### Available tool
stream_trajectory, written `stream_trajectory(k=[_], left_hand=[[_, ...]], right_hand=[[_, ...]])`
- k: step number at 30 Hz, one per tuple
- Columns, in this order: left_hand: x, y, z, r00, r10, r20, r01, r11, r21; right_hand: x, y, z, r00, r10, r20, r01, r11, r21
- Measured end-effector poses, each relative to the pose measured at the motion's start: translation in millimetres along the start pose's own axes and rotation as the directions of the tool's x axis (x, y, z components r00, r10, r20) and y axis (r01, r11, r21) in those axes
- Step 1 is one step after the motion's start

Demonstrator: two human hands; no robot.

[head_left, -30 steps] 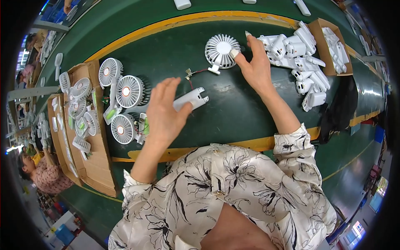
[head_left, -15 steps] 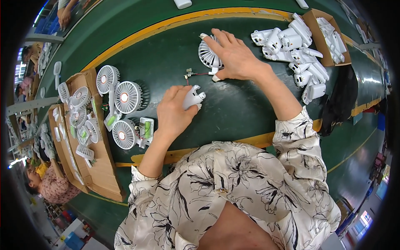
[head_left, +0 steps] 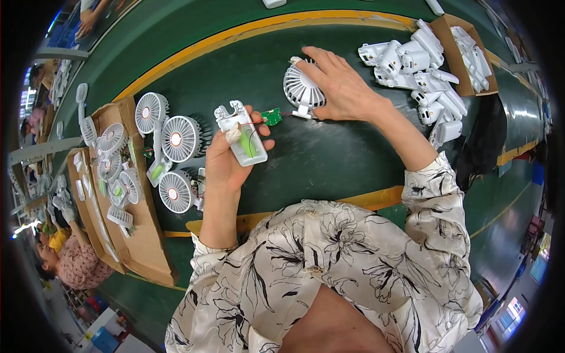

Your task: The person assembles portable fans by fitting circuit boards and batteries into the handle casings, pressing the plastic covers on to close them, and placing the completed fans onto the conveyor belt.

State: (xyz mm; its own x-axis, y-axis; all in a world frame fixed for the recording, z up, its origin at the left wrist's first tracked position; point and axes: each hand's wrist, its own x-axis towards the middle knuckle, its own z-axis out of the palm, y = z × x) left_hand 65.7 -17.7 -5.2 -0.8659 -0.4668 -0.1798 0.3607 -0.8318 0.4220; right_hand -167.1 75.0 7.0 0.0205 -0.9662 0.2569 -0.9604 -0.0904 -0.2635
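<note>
My left hand [head_left: 226, 156] holds a white fan handle shell [head_left: 256, 154] with its hollow side up, the thumb across its upper part. A green cell [head_left: 247, 143] lies inside it with a dark wire over it. Beside the shell a small green circuit board [head_left: 272, 117] hangs by red wires leading toward a white fan head [head_left: 303, 87]. My right hand [head_left: 348, 89] is closed round the right side of that fan head, which rests on the green work surface. Fingertips of both hands wear whitish covers.
Three white fans [head_left: 179, 138] with open handles lie left of my hands. Beyond them a cardboard tray [head_left: 154, 235] holds several more. White handle shells [head_left: 406, 62] are heaped at the right, next to a cardboard box [head_left: 436, 35] of white parts. A black cloth [head_left: 481, 132] hangs there. Other people work at far left.
My left hand has lifted the handle shell and turned it over, so its inside with the green cell now shows. The circuit board has come up with it. My right hand stays at the fan head.
</note>
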Motion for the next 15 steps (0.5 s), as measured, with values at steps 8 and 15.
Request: stream_trajectory(k=[8, 15], left_hand=[[2, -2, 1, 0.995, -0.093, 0.035, 0.093, 0.996, 0.019], [5, -14, 13, 0.995, -0.099, -0.003, 0.097, 0.965, 0.243]], right_hand=[[-6, 0, 11, 0.883, 0.468, 0.043, -0.271, 0.433, 0.860], [-9, -25, 9, 0.545, 0.487, 0.683, -0.453, -0.514, 0.728]])
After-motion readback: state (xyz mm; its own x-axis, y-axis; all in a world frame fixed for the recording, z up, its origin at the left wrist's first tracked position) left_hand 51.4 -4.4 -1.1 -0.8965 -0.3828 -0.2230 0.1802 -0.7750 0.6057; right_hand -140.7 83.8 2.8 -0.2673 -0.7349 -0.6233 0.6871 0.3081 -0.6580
